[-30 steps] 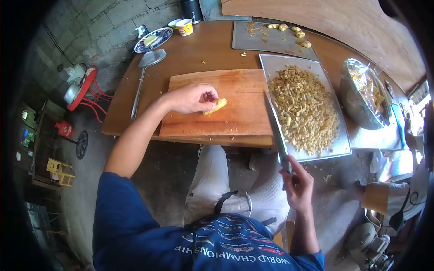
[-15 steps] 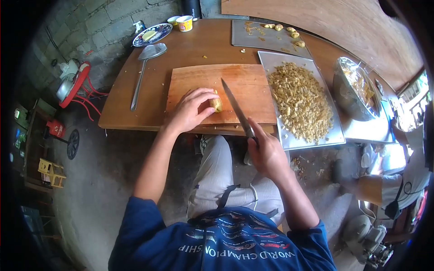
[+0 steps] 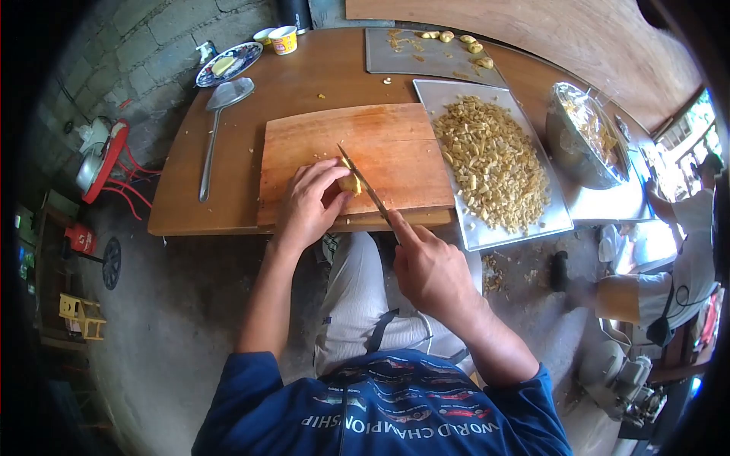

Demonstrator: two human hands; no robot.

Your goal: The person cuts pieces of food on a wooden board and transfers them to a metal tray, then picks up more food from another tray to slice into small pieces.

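Note:
On the wooden cutting board [image 3: 380, 133], my left hand [image 3: 306, 199] pinches a small pale-yellow piece of produce [image 3: 349, 184] between thumb and fingers near the board's middle. My right hand [image 3: 435, 272] is wrapped round the handle of a knife [image 3: 366, 185], its index finger stretched along the top of the blade's base. The blade slants up and to the left, lying along the right side of the piece and overlapping it in this view. A few tiny crumbs are scattered around on the board.
Right of the board, a metal tray [image 3: 560, 219] holds a heap of chopped yellow pieces [image 3: 490, 163]. Beyond it are a plastic-covered bowl [image 3: 582, 140] and a tray [image 3: 388, 61] with peelings. A long-handled metal turner [image 3: 211, 152] lies left. Another person [image 3: 688, 251] is at far right.
My right hand has brought the knife leftward, from apart from the piece to right against its side. My left hand keeps hold of the piece. The whole view has shifted slightly.

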